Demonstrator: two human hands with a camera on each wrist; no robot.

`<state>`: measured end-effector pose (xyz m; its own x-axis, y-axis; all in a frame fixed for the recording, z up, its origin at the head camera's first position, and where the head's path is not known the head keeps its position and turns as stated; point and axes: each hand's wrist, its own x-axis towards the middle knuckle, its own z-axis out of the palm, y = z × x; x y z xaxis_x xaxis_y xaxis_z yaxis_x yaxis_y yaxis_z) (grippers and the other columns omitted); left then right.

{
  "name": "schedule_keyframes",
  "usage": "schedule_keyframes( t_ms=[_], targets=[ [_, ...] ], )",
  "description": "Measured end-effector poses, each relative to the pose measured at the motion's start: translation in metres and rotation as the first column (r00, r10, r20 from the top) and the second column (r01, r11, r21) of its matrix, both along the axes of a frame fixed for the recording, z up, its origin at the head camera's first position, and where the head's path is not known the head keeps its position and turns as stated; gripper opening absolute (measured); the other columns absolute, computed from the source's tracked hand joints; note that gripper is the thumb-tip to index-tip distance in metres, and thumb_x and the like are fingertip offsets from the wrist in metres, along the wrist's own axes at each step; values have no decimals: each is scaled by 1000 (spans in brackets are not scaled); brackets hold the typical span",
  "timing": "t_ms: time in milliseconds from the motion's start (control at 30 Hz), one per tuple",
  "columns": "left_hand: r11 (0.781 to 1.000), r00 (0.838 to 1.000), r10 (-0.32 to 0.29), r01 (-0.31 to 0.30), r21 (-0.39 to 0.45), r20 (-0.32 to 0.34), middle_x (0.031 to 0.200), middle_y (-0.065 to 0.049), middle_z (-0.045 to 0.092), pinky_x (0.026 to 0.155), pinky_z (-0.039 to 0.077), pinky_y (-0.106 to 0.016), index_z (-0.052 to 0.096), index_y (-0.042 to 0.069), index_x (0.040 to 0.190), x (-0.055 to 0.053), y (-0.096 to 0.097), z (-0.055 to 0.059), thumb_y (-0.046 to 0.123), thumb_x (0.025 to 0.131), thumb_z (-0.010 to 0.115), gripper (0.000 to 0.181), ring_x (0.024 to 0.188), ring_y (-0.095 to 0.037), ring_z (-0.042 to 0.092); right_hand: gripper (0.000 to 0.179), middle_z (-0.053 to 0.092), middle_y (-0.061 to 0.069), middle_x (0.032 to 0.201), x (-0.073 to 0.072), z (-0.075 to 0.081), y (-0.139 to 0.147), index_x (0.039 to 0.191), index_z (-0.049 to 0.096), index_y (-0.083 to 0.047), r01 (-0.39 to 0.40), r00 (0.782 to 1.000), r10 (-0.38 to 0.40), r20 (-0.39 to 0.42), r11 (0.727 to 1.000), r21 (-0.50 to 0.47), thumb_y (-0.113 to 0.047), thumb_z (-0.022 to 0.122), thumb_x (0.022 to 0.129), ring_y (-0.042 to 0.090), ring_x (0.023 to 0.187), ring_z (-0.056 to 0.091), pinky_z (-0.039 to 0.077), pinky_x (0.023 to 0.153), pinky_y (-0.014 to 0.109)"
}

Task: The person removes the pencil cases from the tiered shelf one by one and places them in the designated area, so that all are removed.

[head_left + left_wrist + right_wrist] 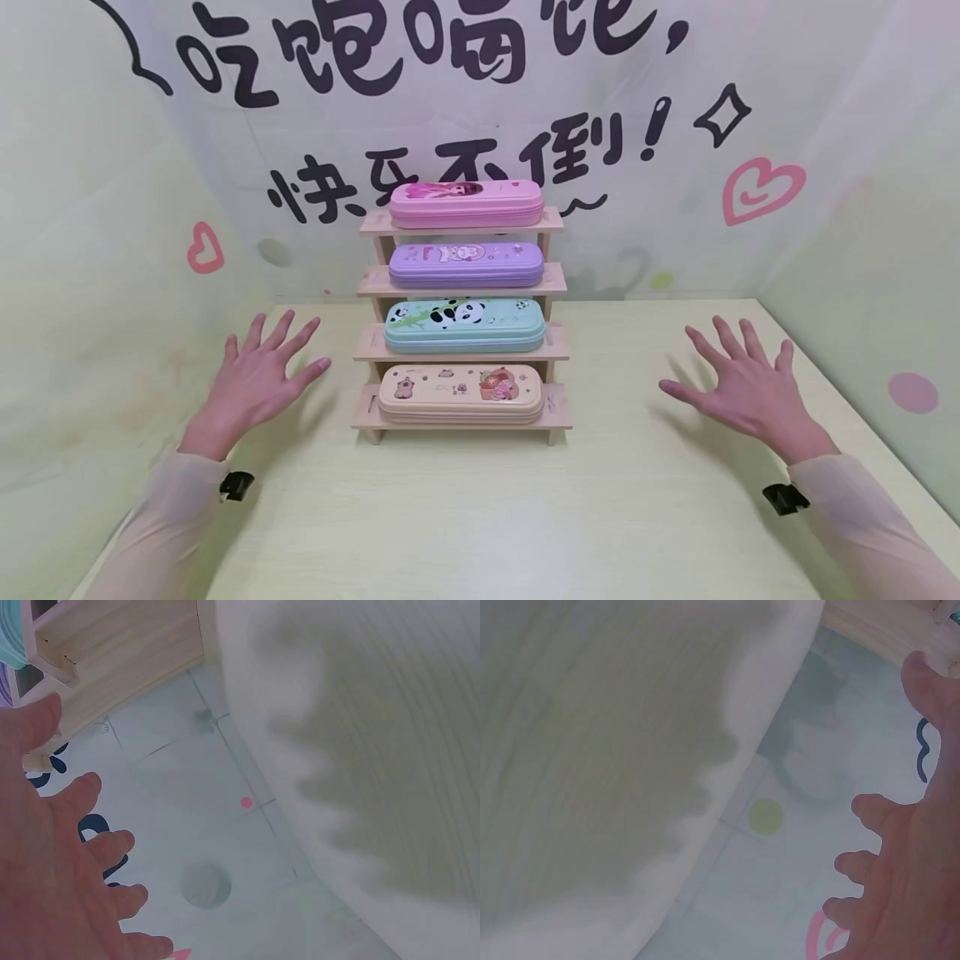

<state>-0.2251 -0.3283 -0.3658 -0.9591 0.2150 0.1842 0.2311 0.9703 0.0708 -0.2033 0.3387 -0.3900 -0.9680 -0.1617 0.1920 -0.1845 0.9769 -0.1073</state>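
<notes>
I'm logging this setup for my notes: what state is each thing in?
Wooden stand: upright, bearing four cases
Pink case: closed, lying flat
Purple case: closed, lying flat
Mint case: closed, lying flat
Cream case: closed, lying flat
Left hand: spread, holding nothing
Right hand: spread, holding nothing

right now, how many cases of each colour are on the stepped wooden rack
Pink case: 1
Purple case: 1
Mint-green case: 1
Cream case: 1
Total: 4
</notes>
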Motion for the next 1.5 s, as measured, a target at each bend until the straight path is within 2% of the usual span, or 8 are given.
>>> schedule_keyframes(
  t_ms=[300,633,967,1100,1233,1367,1500],
  targets=[
    [1000,1000,-3,4,3,-15,172,-22,17,113,5,-88,26,25,170,3,3,1,69,105,42,80,153,-59,6,102,16,26,171,7,3,-7,168,31,-18,-23,999,23,-38,1000,-13,-78,60,91,53,156,5,-6,109,90],
    [998,998,-36,39,46,-61,172,-21,20,113,6,-87,28,24,169,8,8,5,65,105,47,78,155,-56,4,102,16,26,171,21,8,-21,168,31,-18,-74,993,73,-89,997,-8,-75,65,90,51,156,8,1,110,90],
    [994,995,-57,65,90,-87,173,-18,18,116,4,-85,26,26,170,9,15,13,64,104,51,80,157,-52,1,101,14,21,173,37,19,-52,169,28,-19,-160,980,151,-128,985,-63,-69,68,91,44,159,7,-6,120,79],
    [991,993,-65,77,113,-100,173,-17,18,119,5,-82,25,27,170,9,20,18,64,103,54,82,158,-48,1,101,16,19,173,41,25,-65,168,31,-18,-185,977,172,-122,977,-103,-69,71,90,43,158,12,1,125,72],
    [981,989,-91,110,157,-119,172,-18,20,120,9,-80,25,26,170,8,29,24,62,101,59,84,158,-48,4,102,25,20,170,42,27,-81,166,37,-17,-217,971,198,-134,965,-149,-69,76,86,48,153,26,15,127,66],
    [962,983,-127,155,224,-134,172,-19,21,124,10,-75,26,24,170,6,37,28,58,100,64,86,158,-48,6,99,36,22,164,43,25,-99,161,45,-11,-279,952,241,-191,937,-208,-61,83,84,50,146,35,34,117,69],
    [939,981,-137,171,297,-134,173,-16,20,122,18,-76,27,25,169,3,44,30,54,98,70,88,159,-44,9,94,45,20,157,46,21,-118,157,50,-8,-338,933,285,-221,903,-264,-53,87,84,45,143,41,46,107,69]
  ],
)
